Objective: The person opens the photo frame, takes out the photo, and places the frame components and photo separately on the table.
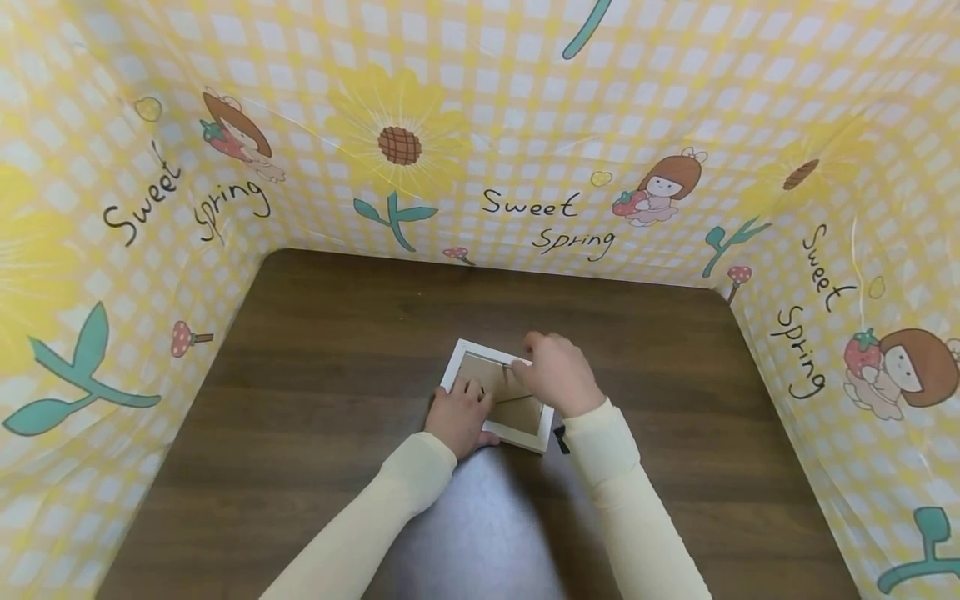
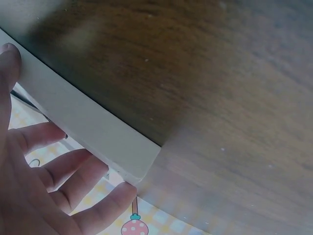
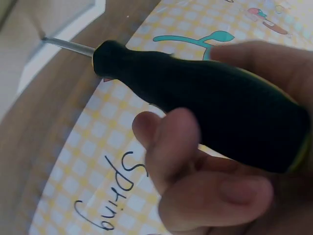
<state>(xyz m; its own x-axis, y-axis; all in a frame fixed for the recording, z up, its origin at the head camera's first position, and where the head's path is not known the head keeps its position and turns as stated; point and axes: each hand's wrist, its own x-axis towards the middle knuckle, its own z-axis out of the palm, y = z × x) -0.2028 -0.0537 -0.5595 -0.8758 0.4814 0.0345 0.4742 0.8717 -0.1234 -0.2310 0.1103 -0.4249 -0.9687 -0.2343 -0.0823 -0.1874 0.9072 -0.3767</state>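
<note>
A white picture frame (image 1: 542, 442) lies face down on the wooden table, its brown backing board (image 1: 517, 412) showing inside the rim. My left hand (image 1: 459, 417) grips the frame's near left side, thumb along the outer edge and fingers bent over onto the back; the left wrist view shows this white side wall (image 2: 93, 115) close up. In my right hand (image 1: 558, 375) is a screwdriver (image 3: 195, 98) with a dark handle and yellow trim. Its metal shaft (image 3: 71, 46) slants over the rim, the tip right at the backing board's edge. In the head view the hand hides the handle.
A small black object (image 1: 562, 440) lies just right of the frame, partly hidden by the right sleeve. The dark wood tabletop (image 1: 337, 358) is walled on three sides by yellow checked cloth (image 1: 510, 108) with printed flowers and lettering.
</note>
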